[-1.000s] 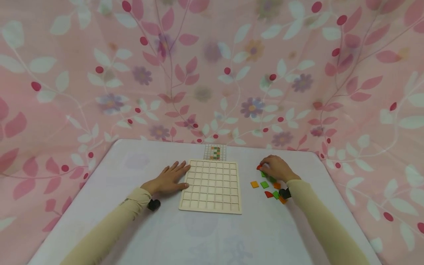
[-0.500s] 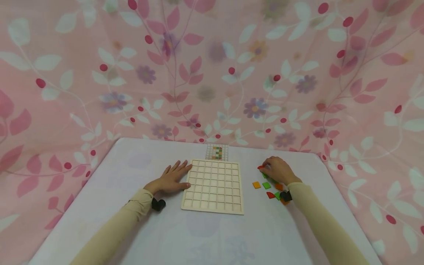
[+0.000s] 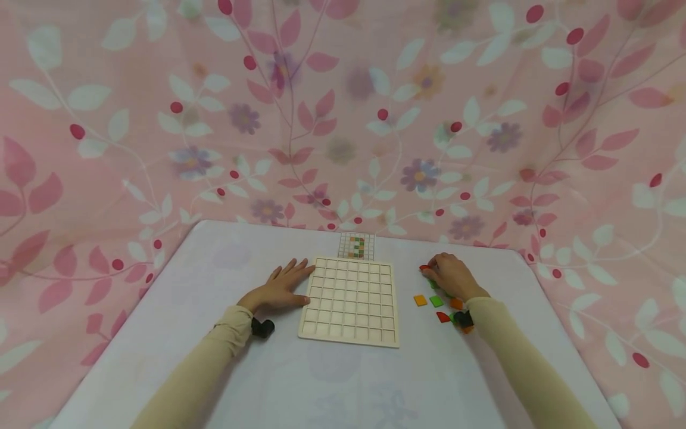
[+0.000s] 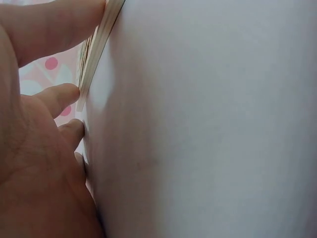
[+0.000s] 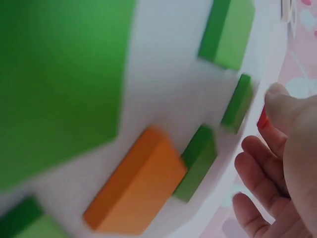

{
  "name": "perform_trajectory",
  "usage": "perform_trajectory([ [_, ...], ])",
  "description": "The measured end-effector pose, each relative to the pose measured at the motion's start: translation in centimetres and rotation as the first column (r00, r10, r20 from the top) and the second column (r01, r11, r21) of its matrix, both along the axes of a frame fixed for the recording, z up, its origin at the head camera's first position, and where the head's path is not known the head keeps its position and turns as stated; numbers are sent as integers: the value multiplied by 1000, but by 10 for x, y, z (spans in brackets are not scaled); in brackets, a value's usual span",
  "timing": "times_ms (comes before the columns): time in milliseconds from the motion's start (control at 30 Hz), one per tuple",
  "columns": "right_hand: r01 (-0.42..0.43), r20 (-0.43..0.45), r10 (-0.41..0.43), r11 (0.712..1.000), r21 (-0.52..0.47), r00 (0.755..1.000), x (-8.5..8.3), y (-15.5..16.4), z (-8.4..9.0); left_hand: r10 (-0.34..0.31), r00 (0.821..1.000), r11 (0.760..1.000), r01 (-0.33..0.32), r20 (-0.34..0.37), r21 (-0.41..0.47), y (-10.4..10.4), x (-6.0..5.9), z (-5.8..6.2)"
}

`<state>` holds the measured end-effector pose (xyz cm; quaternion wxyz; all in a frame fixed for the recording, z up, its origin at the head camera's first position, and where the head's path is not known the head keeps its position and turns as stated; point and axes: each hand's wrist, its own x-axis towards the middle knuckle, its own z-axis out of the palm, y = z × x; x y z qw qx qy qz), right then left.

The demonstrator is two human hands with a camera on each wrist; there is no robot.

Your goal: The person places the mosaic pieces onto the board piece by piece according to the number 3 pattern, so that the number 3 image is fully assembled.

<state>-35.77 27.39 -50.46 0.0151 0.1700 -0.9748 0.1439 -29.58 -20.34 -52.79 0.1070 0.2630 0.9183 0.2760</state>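
A pale wooden grid board (image 3: 351, 302) lies flat at the middle of the table. Along its left side is my left hand (image 3: 278, 291), fingers spread and fairly straight, with thumb and forefinger at the board's edge, as the left wrist view also shows. Over to the right, my right hand (image 3: 452, 277) pinches a small red tile (image 5: 262, 118) between thumb and forefinger, which cover most of it. Loose tiles lie beneath and beside that hand, among them a yellow-orange tile (image 3: 420, 301), a green tile (image 3: 436, 301), an orange tile (image 5: 136, 183) and a curved red tile (image 3: 442, 317).
Behind the board lies a printed grid card (image 3: 356, 246) with a coloured pattern. A white cloth covers the table (image 3: 343, 387), and a pink floral curtain (image 3: 321, 119) hangs behind and around it.
The head view has shifted, so everything sits slightly further right in it. My left hand stays at the board, and my right hand remains at the red tile with barely any movement.
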Motion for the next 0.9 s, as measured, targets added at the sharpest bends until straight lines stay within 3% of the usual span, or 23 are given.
perform_trajectory([
  [333,-11,5,12,984,-176,1000,2,-30,2,24,999,1000,-25,-26,-19,3,3,1],
  [667,41,4,-41,981,-191,999,13,-54,0,24,999,999,-25,-37,-21,3,4,1],
  [900,21,-3,-22,979,-202,1000,16,-69,1,28,999,999,-28,-32,-19,4,3,0],
])
